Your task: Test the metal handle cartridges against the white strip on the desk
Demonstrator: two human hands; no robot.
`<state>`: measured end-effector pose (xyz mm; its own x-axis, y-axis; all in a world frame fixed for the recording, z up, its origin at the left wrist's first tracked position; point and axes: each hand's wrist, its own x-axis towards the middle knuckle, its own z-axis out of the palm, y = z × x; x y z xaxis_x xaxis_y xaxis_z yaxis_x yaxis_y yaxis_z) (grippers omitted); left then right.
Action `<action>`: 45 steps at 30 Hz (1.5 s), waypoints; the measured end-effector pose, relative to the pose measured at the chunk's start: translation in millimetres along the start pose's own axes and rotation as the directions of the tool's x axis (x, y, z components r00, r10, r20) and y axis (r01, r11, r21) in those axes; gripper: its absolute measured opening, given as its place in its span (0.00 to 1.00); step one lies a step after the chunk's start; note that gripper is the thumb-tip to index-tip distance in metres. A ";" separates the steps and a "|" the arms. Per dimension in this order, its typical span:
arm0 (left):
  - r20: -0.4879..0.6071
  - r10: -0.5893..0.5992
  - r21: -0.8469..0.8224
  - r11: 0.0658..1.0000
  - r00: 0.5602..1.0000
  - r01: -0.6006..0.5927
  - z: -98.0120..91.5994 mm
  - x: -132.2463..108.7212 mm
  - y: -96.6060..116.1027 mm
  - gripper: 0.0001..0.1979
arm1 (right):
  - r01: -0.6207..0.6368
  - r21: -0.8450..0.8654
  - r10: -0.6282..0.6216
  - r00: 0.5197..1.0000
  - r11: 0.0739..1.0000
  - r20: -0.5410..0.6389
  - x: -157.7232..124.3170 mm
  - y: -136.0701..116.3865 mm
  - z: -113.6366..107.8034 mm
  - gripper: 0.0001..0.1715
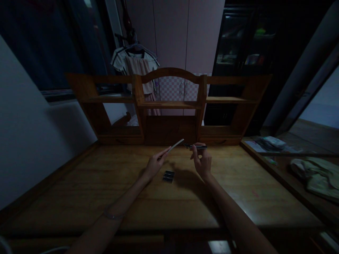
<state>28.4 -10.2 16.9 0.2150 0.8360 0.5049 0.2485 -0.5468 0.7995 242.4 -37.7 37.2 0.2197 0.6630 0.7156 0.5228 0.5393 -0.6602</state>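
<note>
At the left, the person's left hand (155, 165) is closed on the near end of a slim pale strip (176, 144), whose far end tilts up and to the right above the wooden desk (111, 190). Next, below the gap between the 2 hands, a small dark piece with 3 bars (168, 176) lies on the desk, touched by neither hand. To the right, the right hand (202, 162) grips a slim dark implement (198, 146) between thumb and fingers, roughly level; its left end sits just beside the strip's tip, apparently not touching. The dimness hides what either item is. The step in hand looks like lining up the 2 held items; the next move would call for a steady strip and fine fingertip control.
</note>
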 end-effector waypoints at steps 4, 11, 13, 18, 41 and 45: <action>0.029 0.012 -0.004 1.000 1.000 -0.012 0.0 -0.4 1.0 0.20 | -0.008 -0.001 0.008 1.000 1.000 0.003 0.0 0.0 -0.1 0.14; -0.010 -0.006 0.003 1.000 1.000 0.006 -0.4 0.5 -2.0 0.20 | 0.003 0.002 -0.003 1.000 1.000 0.000 -0.3 0.4 0.3 0.14; 0.012 -0.003 0.003 1.000 1.000 0.002 -0.6 0.6 -2.5 0.20 | 0.000 0.000 0.000 1.000 1.000 0.002 -0.4 0.9 0.5 0.13; 0.007 0.004 0.004 1.000 1.000 -0.004 -1.7 1.1 -1.8 0.20 | 0.003 -0.002 -0.003 1.000 1.000 0.012 -0.5 0.9 0.2 0.13; -0.011 -0.012 0.054 0.998 1.000 0.012 -0.5 1.9 -13.1 0.20 | 0.009 0.000 -0.009 1.000 1.000 0.029 -0.7 -0.4 0.4 0.13; 0.033 0.021 0.014 1.000 0.999 -0.021 1.5 1.0 -5.8 0.20 | 0.009 0.002 -0.009 1.000 1.000 0.016 -0.2 0.6 0.4 0.13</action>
<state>28.6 -6.2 12.3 0.2510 0.8224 0.5105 0.2569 -0.5651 0.7840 242.3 -37.3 36.6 0.2015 0.6661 0.7181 0.5233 0.5465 -0.6538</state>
